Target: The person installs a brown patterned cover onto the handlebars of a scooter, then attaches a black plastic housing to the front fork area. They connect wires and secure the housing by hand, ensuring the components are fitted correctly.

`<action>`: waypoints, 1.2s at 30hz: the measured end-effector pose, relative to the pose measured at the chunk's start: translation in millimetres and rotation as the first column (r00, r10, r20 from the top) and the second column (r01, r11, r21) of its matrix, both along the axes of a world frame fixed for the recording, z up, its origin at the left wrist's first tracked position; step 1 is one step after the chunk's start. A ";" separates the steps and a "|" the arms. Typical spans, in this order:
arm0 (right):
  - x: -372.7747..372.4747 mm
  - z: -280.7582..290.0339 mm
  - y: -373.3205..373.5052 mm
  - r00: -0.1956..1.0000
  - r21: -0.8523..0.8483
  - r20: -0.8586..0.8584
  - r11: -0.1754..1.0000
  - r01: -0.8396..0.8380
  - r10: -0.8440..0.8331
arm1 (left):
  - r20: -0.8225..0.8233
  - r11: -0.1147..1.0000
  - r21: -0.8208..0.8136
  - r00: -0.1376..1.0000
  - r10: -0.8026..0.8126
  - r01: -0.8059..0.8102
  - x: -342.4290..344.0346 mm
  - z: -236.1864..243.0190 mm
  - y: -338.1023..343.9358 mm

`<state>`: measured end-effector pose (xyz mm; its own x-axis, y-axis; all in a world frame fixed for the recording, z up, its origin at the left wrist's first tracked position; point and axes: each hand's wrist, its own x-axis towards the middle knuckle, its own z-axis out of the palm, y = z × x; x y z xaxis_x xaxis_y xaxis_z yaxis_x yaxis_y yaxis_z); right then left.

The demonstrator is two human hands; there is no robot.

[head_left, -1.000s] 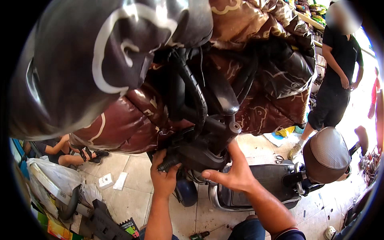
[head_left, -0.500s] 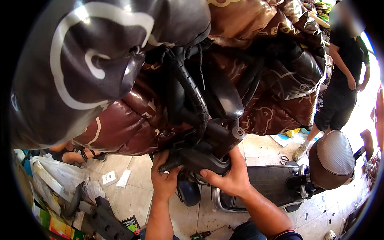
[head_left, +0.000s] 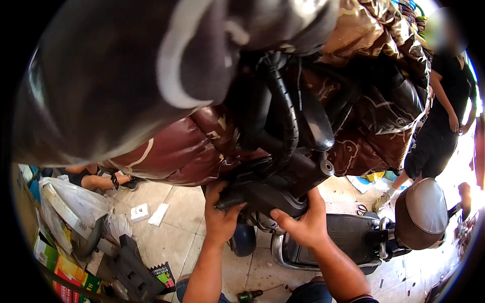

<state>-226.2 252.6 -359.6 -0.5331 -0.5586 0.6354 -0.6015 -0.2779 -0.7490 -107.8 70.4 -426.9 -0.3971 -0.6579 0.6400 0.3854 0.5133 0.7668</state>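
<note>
A curved black plastic housing (head_left: pixel 275 198) sits between my two hands at the scooter's front. My left hand (head_left: pixel 222 219) is closed at its left end, fingers around a short ridged black part (head_left: pixel 230 201). At the other end, my right hand (head_left: pixel 307 222) grips the housing, its thumb along the near edge. Just above my right hand, a black cylinder (head_left: pixel 314 179) with a round grey end points up and right. A segmented black cable sleeve (head_left: pixel 287 108) runs down toward the housing. My left fingertips are partly hidden.
Brown padded covers (head_left: pixel 187 141) hang over the front and fill the upper left. The footboard (head_left: pixel 328 235) and brown seat (head_left: pixel 422 207) lie to the right. A person (head_left: pixel 444 111) stands at far right. A screwdriver-like tool (head_left: pixel 250 295), bags and boxes (head_left: pixel 76 272) are on the floor.
The view has shifted, so the hands and housing appear farther right. The dark padded cover at upper left fills more of the picture. Both hands keep their hold.
</note>
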 end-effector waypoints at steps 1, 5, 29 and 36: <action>2.0 -0.9 -1.1 0.999 -0.011 0.031 1.000 -0.009 0.009 | 0.046 0.994 -0.088 0.997 0.062 -0.058 1.7 0.2 -1.7; 6.6 -4.9 -3.7 0.996 -0.050 0.086 0.999 0.003 0.001 | 0.190 0.945 -0.277 0.954 0.231 -0.174 6.3 -12.3 -1.5; 58.7 -149.5 -24.6 0.875 0.085 -0.337 0.915 0.396 -0.347 | 0.232 0.978 -0.210 0.971 0.064 -0.014 14.6 1.5 -24.8; 76.0 -155.9 -47.9 0.916 0.204 0.108 0.910 0.360 -0.387 | 0.223 0.940 -0.341 0.970 0.094 -0.013 19.5 2.7 -32.6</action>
